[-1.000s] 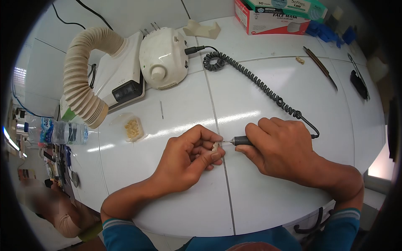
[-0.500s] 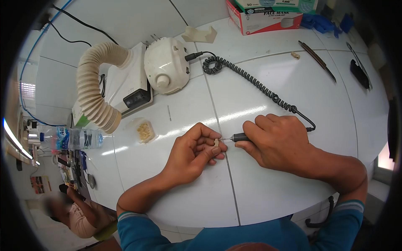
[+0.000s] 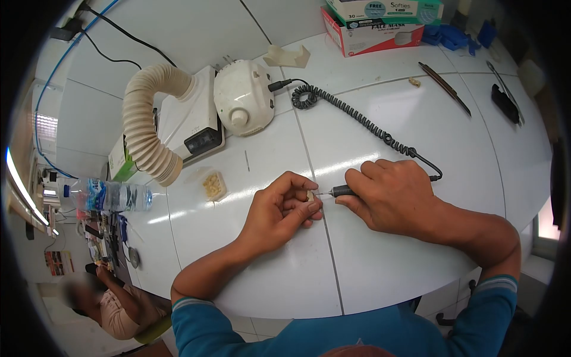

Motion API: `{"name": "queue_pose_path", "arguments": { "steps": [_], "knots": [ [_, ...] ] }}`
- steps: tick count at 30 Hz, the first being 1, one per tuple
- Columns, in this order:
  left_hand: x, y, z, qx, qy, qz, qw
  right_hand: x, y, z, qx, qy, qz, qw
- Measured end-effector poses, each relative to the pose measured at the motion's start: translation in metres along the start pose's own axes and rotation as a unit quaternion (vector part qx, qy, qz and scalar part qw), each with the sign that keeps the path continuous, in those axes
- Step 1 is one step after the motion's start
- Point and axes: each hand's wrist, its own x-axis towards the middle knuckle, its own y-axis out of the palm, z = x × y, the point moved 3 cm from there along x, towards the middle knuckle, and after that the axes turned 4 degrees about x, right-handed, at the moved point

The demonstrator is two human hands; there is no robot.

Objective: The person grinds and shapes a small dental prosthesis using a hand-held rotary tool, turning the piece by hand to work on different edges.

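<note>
Between the thumb and fingers of my left hand (image 3: 270, 217) is a small cream-coloured tooth-like piece (image 3: 310, 196), partly covered by the fingertips. My right hand (image 3: 392, 193) is wrapped round a dark rotary handpiece (image 3: 342, 191). Its thin metal bur (image 3: 323, 193) points left and reaches the piece; whether it touches cannot be made out. A coiled black cord (image 3: 357, 121) runs from the handpiece to a white control unit (image 3: 242, 98) with a round knob. Left of my hands sits a small clear tub (image 3: 221, 185) of yellowish pieces.
A ribbed hose (image 3: 135, 119) curves from a white box-shaped machine (image 3: 178, 122) at the back left. A water bottle (image 3: 110, 195) lies near the left edge. Mask boxes (image 3: 380, 37), a brown pen-like tool (image 3: 445, 89) and tweezers (image 3: 505, 95) are at the back. Another person (image 3: 119, 306) sits at lower left.
The camera view has shifted slightly, moving the background to the right. My left fingers have changed position a little and the small piece looks turned. Both hands keep their holds.
</note>
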Motion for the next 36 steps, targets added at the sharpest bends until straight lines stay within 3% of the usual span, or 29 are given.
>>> {"name": "queue_pose_path", "arguments": {
  "steps": [10,36],
  "knots": [
    [0.0009,-0.0005,0.0026,-0.018,0.012,-0.008,1.0,0.001,-0.0019,0.0018,-0.003,0.014,0.024,1.0],
    [-0.0013,-0.0013,0.0001,0.089,0.06,-0.024,0.994,0.0042,-0.0036,0.0052,-0.032,-0.002,0.038,0.999]
  ]
}}
